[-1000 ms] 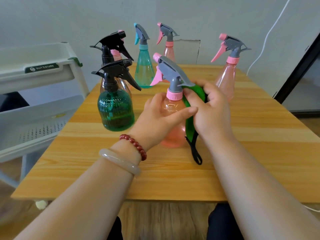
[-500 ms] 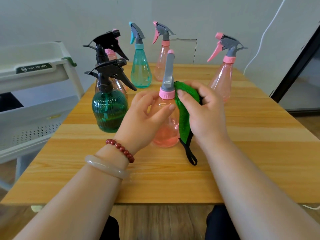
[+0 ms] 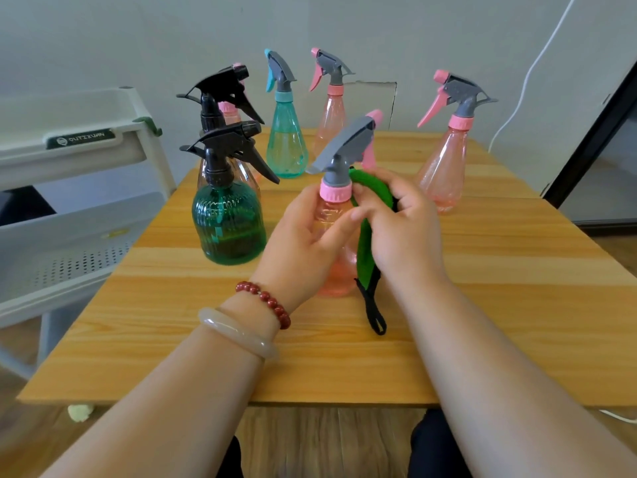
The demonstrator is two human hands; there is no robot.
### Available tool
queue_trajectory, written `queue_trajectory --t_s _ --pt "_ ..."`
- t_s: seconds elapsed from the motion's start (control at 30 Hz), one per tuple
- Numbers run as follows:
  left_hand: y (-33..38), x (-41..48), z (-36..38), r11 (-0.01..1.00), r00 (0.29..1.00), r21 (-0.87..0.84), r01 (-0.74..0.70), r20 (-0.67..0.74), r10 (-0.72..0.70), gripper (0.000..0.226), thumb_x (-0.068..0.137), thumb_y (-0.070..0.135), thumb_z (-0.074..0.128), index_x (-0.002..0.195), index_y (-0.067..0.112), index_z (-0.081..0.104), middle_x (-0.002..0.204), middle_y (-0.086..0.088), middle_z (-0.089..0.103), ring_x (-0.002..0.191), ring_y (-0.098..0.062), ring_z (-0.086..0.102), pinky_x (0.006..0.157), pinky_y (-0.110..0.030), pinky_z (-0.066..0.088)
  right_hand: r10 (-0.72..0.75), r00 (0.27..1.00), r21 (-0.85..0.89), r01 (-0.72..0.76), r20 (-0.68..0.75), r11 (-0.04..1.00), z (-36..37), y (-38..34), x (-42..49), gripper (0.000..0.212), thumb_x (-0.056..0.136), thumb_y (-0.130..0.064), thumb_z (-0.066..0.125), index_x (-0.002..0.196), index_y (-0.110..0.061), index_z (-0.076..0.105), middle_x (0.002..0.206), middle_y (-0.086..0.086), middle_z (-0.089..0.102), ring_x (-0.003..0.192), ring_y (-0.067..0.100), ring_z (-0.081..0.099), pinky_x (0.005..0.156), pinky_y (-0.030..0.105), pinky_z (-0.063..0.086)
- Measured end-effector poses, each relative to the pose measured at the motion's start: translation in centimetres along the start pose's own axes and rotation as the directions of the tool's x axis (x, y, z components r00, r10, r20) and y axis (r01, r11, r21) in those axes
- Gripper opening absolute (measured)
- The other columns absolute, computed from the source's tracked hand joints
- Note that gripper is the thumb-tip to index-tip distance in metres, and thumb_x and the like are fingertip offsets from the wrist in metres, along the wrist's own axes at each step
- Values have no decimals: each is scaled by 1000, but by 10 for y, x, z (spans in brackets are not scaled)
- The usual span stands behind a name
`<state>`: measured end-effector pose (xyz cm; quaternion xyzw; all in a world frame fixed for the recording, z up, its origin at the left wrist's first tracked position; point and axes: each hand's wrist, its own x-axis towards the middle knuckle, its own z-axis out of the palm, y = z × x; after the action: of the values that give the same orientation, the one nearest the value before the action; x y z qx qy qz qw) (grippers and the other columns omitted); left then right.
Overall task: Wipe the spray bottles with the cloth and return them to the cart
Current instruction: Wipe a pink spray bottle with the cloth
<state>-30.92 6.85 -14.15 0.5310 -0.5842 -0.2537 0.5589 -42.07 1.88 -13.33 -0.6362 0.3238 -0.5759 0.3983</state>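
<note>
Two grips meet mid-tabletop (image 3: 482, 305) on an upright pink bottle (image 3: 335, 192): the left grip (image 3: 303, 236) curls round its shoulder, while the right grip (image 3: 403, 229) pinches a cloth (image 3: 365, 250) (green, black loop trailing) against its side. A green bottle (image 3: 229, 224) stands leftward, five more bottles (image 3: 286, 146) near the far edge. The cart (image 3: 86, 215) stands beyond the left edge.

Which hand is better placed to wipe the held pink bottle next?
Probably the right hand: it holds the green cloth against the pink bottle, while the left hand grips the bottle's body and steadies it on the table.
</note>
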Motion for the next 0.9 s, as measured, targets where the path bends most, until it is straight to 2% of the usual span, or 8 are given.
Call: queue_trajectory --t_s 0.1,0.2,0.27,0.43,0.53,0.63,0.73,0.9 --pt "-3 2 -3 1000 1000 6 5 -2 -5 26 80 56 58 104 49 51 95 21 67 88 -4 65 76 -22 55 -96 995 31 95 32 995 0 -5 -6 22 93 -9 63 100 -30 68 91 -17 71 90 0 65 78 17 49" --pt "-7 4 -9 992 1000 128 10 13 -12 44 79 72 56 115 49 48 114 16 55 102 10 51 84 -2 39 -138 990 -5 138 39 990 2 -6 -7 23 94 -9 62 103 -30 65 93 -19 69 91 -4 63 80 12 46" --pt "-5 4 -8 982 999 187 30 7 -32 52 73 69 52 117 44 46 110 12 46 97 13 44 78 6 31 -112 993 -29 113 32 993 2 -5 -6 26 96 -10 60 102 -35 64 92 -24 68 94 -5 63 81 11 45" --pt "-9 8 -9 982 999 190 -9 -30 15 45 82 59 57 119 35 54 112 4 57 100 2 51 84 -2 36 -98 993 51 95 70 994 -3 -2 -7 27 92 -10 62 101 -35 67 100 -19 71 103 1 64 87 19 49" --pt "-13 9 -14 994 999 107 19 -32 -16 47 89 50 58 131 28 51 121 12 62 111 3 57 93 -17 45 -165 981 -90 174 106 981 -3 3 -8 25 89 -10 63 103 -30 68 107 -12 69 106 4 63 90 22 49" --pt "-11 8 -14 993 999 107 49 3 -49 30 97 41 52 126 41 49 114 21 61 97 13 57 78 -5 45 -159 986 -267 165 43 950 -1 10 -5 24 93 -10 63 109 -27 67 110 -7 64 104 -9 55 88 4 37" --pt "-11 6 -12 995 999 90 41 13 -42 21 98 40 48 117 49 44 104 21 62 88 14 59 74 -5 46 -43 999 -227 43 6 973 0 12 -2 20 94 -12 62 109 -24 66 108 -10 66 103 0 59 88 12 42" --pt "-15 6 -13 998 999 61 30 19 -31 21 101 36 45 120 45 44 104 18 63 89 13 60 76 -7 48 -141 990 -172 140 8 975 9 5 -10 19 94 -12 62 107 -26 62 105 -10 67 102 2 61 89 14 46"
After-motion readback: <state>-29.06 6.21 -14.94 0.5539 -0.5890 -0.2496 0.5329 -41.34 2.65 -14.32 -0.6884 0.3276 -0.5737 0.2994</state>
